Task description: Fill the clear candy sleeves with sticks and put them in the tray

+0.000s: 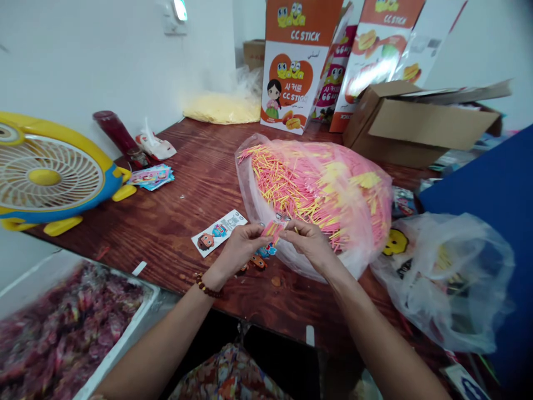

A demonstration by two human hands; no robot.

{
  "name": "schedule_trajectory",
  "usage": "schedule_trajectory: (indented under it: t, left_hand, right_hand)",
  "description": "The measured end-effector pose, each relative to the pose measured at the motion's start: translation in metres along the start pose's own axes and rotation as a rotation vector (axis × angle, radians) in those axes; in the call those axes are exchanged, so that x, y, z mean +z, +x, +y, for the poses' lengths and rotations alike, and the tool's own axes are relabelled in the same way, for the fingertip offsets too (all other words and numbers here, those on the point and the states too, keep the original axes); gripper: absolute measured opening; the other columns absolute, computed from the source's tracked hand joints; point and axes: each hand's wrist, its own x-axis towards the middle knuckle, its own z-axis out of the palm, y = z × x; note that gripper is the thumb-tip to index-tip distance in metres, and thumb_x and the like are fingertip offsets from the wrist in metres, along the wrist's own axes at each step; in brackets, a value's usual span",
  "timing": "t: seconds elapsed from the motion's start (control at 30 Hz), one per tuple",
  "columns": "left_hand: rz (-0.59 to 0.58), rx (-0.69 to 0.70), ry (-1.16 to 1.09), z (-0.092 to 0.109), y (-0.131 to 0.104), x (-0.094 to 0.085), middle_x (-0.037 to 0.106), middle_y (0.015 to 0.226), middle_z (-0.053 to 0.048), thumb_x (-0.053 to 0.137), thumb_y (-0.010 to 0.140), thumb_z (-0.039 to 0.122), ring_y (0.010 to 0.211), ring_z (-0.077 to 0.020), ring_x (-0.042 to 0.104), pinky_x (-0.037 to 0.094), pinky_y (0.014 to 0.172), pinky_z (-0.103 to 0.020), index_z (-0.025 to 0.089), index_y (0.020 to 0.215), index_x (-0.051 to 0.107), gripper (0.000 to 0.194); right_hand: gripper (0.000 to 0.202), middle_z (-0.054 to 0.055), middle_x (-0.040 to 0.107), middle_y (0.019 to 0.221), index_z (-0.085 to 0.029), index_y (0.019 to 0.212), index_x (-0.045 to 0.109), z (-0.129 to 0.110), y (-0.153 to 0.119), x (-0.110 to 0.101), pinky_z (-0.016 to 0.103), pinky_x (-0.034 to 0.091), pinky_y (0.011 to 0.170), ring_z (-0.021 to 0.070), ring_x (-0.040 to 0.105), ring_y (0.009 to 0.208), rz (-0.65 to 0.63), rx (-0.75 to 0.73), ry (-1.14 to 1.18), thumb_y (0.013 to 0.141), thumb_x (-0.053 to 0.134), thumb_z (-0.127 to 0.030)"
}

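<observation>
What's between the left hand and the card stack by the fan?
In the head view, a white cartoon card beside the left hand, then mostly bare tabletop.

Bundle of pink and yellow sticks (272,228), between left hand (245,241) and right hand (308,243): partly covered by fingers, too small for me to count. Printed piece (259,261), beneath: part hidden by the left hand. Fan (45,177), left: cut by the left edge. Purplish heap (70,316), near left: blurred, cut off; I cannot name its pieces. Orange-and-white box (287,61), far: top cut off. Brown carton (428,126), far right: inside mostly hidden from me by flaps. Translucent bag (478,266), right: contents indistinct to me. Patterned cloth (233,375), near: cut by the lower edge
</observation>
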Motion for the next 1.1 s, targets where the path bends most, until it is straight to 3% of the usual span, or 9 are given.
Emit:
schedule_trajectory:
  t: [0.2, 0.33, 0.47, 0.6, 0.73, 0.93, 1.03, 1.1]
  left_hand:
    - [-0.023, -0.085, -0.144, -0.004, -0.003, -0.001, 0.072, 0.079, -0.001, 0.088, 0.060, 0.032, 0.067, -0.0112, 0.062, 0.050, 0.068, -0.025, 0.013, 0.085, 0.072, 0.036]
    - [0.013, -0.151, -0.144, -0.010, -0.005, -0.008, 0.074, 0.077, -0.003, 0.089, 0.057, 0.030, 0.064, -0.0122, 0.064, 0.052, 0.067, -0.026, 0.012, 0.085, 0.073, 0.037]
    - [0.013, -0.206, -0.141, -0.008, -0.007, -0.012, 0.073, 0.071, -0.002, 0.090, 0.053, 0.029, 0.061, -0.0116, 0.064, 0.052, 0.063, -0.024, 0.012, 0.080, 0.074, 0.036]
    - [0.007, -0.233, -0.141, -0.006, -0.010, -0.012, 0.072, 0.069, -0.002, 0.088, 0.057, 0.035, 0.057, -0.0106, 0.062, 0.050, 0.058, -0.022, 0.012, 0.077, 0.074, 0.034]
    - [0.029, -0.221, -0.108, -0.008, -0.011, -0.015, 0.072, 0.068, -0.001, 0.087, 0.060, 0.038, 0.057, -0.0104, 0.061, 0.048, 0.058, -0.021, 0.013, 0.075, 0.074, 0.031]
    - [-0.076, -0.256, 0.015, -0.019, -0.016, -0.023, 0.070, 0.067, -0.001, 0.084, 0.062, 0.038, 0.057, -0.0102, 0.058, 0.044, 0.056, -0.022, 0.012, 0.073, 0.072, 0.030]
    - [-0.115, -0.232, 0.121, -0.027, -0.023, -0.030, 0.071, 0.073, -0.002, 0.079, 0.067, 0.040, 0.062, -0.0128, 0.061, 0.047, 0.060, -0.024, 0.013, 0.081, 0.072, 0.031]
    - [-0.071, -0.169, 0.239, -0.033, -0.025, -0.036, 0.072, 0.080, -0.004, 0.073, 0.074, 0.042, 0.069, -0.0165, 0.065, 0.050, 0.066, -0.028, 0.014, 0.090, 0.071, 0.032]
  right_hand:
    - [0.031, -0.009, 0.034, 0.049, -0.020, 0.061, 0.057, 0.010, 0.002, 0.009, 0.025, 0.022, 0.049, 0.0080, 0.028, 0.048, 0.038, 0.014, 0.047, 0.071, 0.074, -0.044]
    - [0.027, -0.008, 0.039, 0.050, -0.019, 0.066, 0.062, 0.009, 0.005, 0.007, 0.025, 0.025, 0.050, 0.0087, 0.034, 0.050, -0.057, 0.052, 0.017, 0.070, 0.074, -0.043]
    - [0.025, -0.005, 0.051, 0.058, -0.018, 0.077, 0.069, 0.007, 0.010, 0.003, 0.024, 0.031, 0.054, 0.0100, 0.042, 0.057, -0.019, -0.017, -0.041, 0.075, 0.070, -0.043]
    - [0.021, -0.003, 0.058, 0.063, -0.018, 0.072, 0.070, 0.007, 0.014, 0.002, 0.025, 0.033, 0.060, 0.0107, 0.046, 0.062, -0.013, -0.083, -0.146, 0.077, 0.067, -0.038]
    - [0.022, -0.005, 0.052, 0.058, -0.018, 0.070, 0.068, 0.005, 0.015, 0.001, 0.025, 0.031, 0.058, 0.0102, 0.042, 0.057, -0.079, -0.007, -0.122, 0.076, 0.067, -0.039]
    - [0.023, -0.004, 0.058, 0.065, -0.018, 0.074, 0.069, 0.013, 0.009, -0.005, 0.025, 0.034, 0.063, 0.0114, 0.048, 0.063, -0.186, -0.041, -0.321, 0.079, 0.065, -0.040]
    - [0.025, -0.005, 0.052, 0.059, -0.018, 0.070, 0.067, 0.021, 0.007, -0.007, 0.025, 0.031, 0.059, 0.0111, 0.045, 0.059, -0.259, -0.008, -0.440, 0.081, 0.061, -0.039]
    - [0.025, -0.005, 0.053, 0.059, -0.017, 0.070, 0.067, 0.022, 0.012, -0.007, 0.025, 0.031, 0.059, 0.0114, 0.046, 0.059, -0.221, 0.005, -0.501, 0.083, 0.060, -0.038]
